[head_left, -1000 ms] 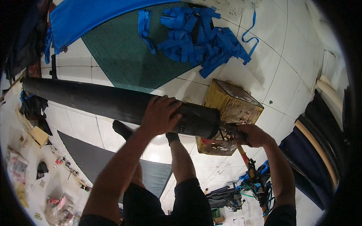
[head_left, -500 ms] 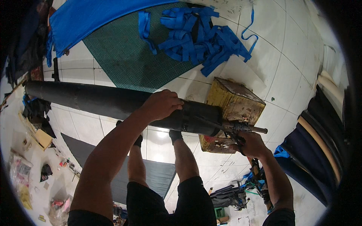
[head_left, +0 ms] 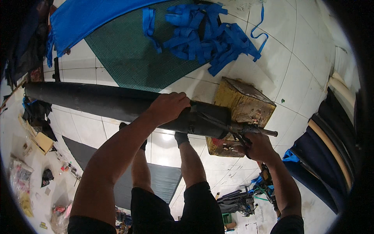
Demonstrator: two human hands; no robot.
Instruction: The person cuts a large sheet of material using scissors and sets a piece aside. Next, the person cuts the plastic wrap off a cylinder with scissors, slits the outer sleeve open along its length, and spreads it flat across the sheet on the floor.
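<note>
A long roll of black material (head_left: 97,102) lies crosswise before me, wound on a rod (head_left: 266,131) that sticks out at its right end. My left hand (head_left: 170,107) lies over the top of the roll, fingers curled and pressed together on the material. In my right hand (head_left: 259,146) is a pair of dark scissors (head_left: 235,134), with fingers wrapped round the handles. Their blades reach left over the roll's right end, tips toward my left fingers. Whether the blades are on the material's edge, I cannot tell.
A worn yellow box (head_left: 243,103) stands under the roll's right end. Beyond lie a green cutting mat (head_left: 132,54), heaped blue strips (head_left: 194,35) and blue fabric (head_left: 89,19). Fabric rolls (head_left: 323,156) lean at the right. My feet stand near grey sheeting (head_left: 156,181).
The scissors have moved slightly up and left over the roll, their blades reaching closer to my left hand. My left hand stays on the roll, barely shifted.
</note>
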